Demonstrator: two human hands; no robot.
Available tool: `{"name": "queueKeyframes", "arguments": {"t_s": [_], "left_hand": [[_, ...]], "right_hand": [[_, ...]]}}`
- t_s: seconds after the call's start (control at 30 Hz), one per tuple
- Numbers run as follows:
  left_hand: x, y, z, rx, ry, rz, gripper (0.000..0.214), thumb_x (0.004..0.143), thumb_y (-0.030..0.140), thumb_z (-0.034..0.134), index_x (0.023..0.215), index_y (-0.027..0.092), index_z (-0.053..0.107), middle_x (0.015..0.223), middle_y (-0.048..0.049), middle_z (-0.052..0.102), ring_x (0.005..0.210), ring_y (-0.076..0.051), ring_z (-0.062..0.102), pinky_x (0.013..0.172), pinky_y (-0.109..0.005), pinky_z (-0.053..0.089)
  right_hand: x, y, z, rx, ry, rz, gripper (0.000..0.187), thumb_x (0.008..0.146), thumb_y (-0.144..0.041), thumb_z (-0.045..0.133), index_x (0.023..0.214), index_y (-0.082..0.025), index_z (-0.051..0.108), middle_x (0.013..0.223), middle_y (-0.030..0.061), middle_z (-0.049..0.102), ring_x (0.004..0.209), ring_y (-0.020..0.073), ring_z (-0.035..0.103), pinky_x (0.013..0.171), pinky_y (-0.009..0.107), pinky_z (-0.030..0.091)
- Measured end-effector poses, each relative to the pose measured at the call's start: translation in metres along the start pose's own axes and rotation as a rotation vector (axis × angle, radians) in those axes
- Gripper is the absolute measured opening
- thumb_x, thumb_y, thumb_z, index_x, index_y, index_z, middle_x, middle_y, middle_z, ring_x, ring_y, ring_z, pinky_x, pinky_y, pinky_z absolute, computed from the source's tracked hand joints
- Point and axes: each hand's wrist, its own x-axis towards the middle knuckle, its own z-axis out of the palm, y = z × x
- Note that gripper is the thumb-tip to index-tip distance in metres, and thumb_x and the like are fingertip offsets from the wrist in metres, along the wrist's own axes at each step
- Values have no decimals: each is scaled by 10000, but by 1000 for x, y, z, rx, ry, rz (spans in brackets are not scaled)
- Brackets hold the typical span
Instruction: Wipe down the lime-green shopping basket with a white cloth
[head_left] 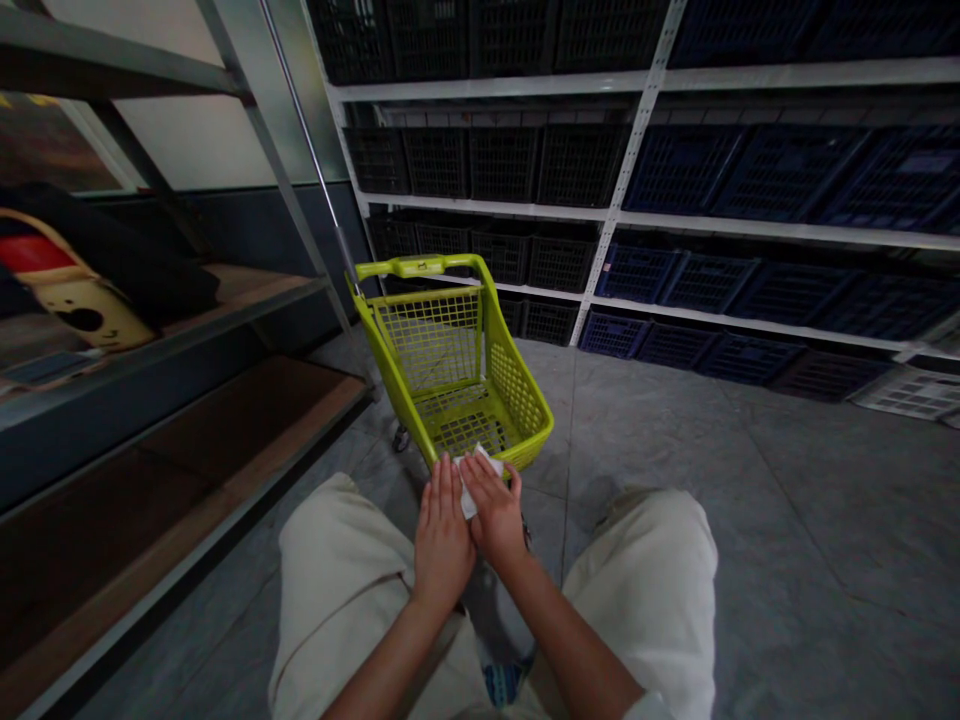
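As I watch through the head camera, the person's left hand (442,530) and right hand (495,515) press a crumpled white tissue (471,482) between them, their fingers (442,490) closed on it, just above the near rim of a lime-green shopping trolley (431,340). Beyond, black and navy plastic crates (787,175) fill white metal shelving (630,170), while beige shorts (337,570) show below the hands.

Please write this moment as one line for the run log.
left hand: touches white paper | right hand: touches paper | nearby: green cart | behind: crates on shelves
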Motion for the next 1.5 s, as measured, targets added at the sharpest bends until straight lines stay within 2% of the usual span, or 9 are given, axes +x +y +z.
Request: {"name": "queueKeyframes", "arguments": {"t_s": [0.2,0.43,0.57,0.8,0.97,1.1,1.2,1.33,1.5], "left_hand": [[-1,-2,-2,38,-11,22,823,934,204,448,1564,74,-65,1629,-212,185,1520,-303,151,1201,-488,282],[0,1,1,37,11,23,815,944,206,447,1563,74,-65,1626,-206,193,1518,-298,165,1195,-479,302],[1,3,2,29,7,2,846,932,213,468,1557,62,-80,1627,-216,180,1517,-310,163,1193,-488,303],[0,0,2,50,-18,4,884,895,185,484,1554,57,-90,1622,-222,194,1516,-312,167,1191,-485,302],[-1,-4,2,83,-12,28,829,935,213,445,1557,60,-81,1623,-213,199,1517,-306,166,1192,-477,303],[-1,-5,2,87,0,43,825,941,228,448,1558,55,-72,1625,-209,189,1518,-306,162,1191,-477,307],[-1,-4,3,75,6,52,823,939,227,447,1561,65,-67,1628,-195,196,1516,-303,177,1191,-471,310],[0,-3,4,56,13,30,831,932,230,451,1563,70,-65,1631,-204,173,1511,-318,191,1185,-480,314],[0,-3,5,71,-3,12,873,900,190,473,1557,61,-86,1624,-222,189,1513,-317,178,1185,-484,312]], "right_hand": [[6,57,-34,-55,-162,-199,777,747,-12,423,1489,-242,393,1457,68,551,1431,174,393,1197,475,86],[11,135,-64,-194,-7,48,826,665,29,400,1441,-250,459,1448,41,562,1451,198,367,1199,509,96],[7,93,-36,-177,97,145,854,660,33,384,1474,-221,415,1452,65,556,1450,200,370,1196,501,113],[4,14,-8,-25,-97,-106,778,748,-8,406,1503,-190,374,1474,89,529,1452,174,361,1221,456,64],[11,70,-37,-91,-150,-232,756,779,47,367,1479,-237,404,1453,43,556,1440,144,378,1219,461,29],[12,129,-63,-186,-98,-109,827,704,69,376,1469,-241,423,1450,62,558,1430,175,402,1203,494,81],[9,136,-63,-225,-16,30,877,672,62,382,1488,-259,393,1458,61,550,1432,203,402,1194,530,86],[4,87,-35,-215,93,133,916,679,53,362,1543,-244,287,1482,73,522,1432,208,400,1191,508,93],[4,13,-4,-82,-4,36,846,727,39,368,1529,-225,323,1467,70,540,1432,173,396,1183,430,137]]}}
